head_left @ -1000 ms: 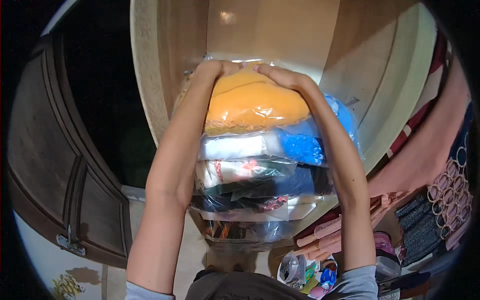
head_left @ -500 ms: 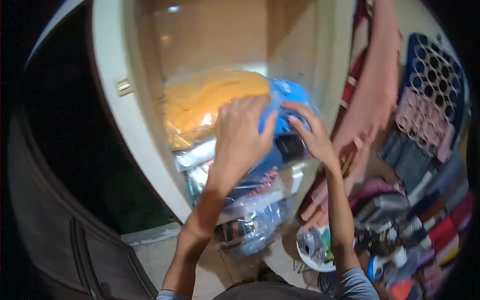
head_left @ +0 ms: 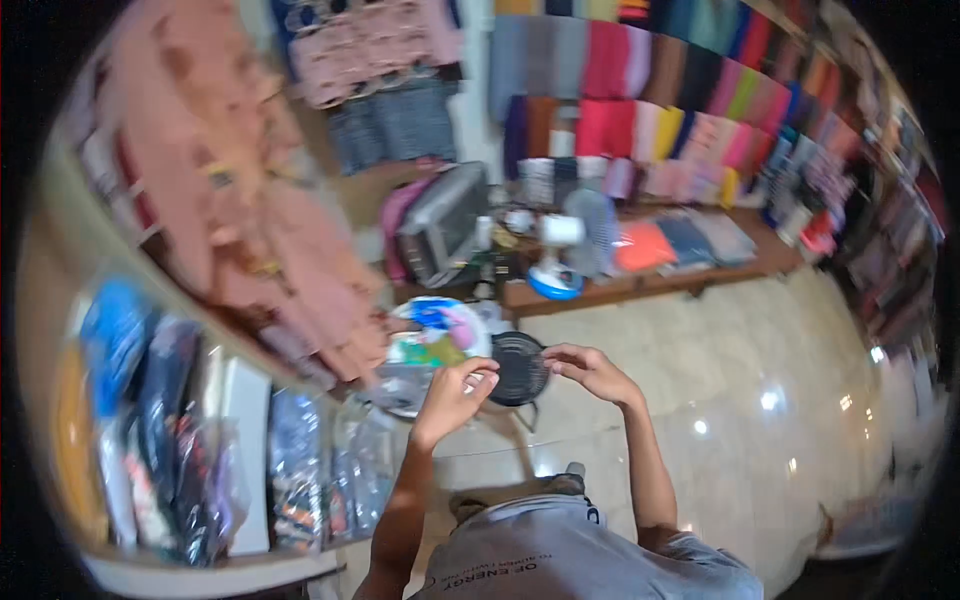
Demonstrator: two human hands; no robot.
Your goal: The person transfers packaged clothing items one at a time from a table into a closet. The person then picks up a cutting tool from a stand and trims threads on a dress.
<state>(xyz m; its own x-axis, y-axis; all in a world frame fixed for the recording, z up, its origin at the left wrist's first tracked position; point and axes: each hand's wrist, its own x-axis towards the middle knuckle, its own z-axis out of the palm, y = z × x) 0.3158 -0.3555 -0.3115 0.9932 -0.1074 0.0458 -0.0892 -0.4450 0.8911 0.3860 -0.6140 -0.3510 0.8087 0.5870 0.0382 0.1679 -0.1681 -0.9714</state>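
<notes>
Head view: stool (head_left: 519,370) between hands (head_left: 452,402) (head_left: 597,377).

The bagged clothes (head_left: 165,400) and pink cloth (head_left: 190,130) are blurred.

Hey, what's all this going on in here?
A person is standing with both hands, left and right, held out at either side of a round black stool. Neither hand seems to be holding anything. A white tub of odds and ends sits beside the stool, and plastic-bagged clothes are stacked in the cabinet at the picture's lower left.
</notes>
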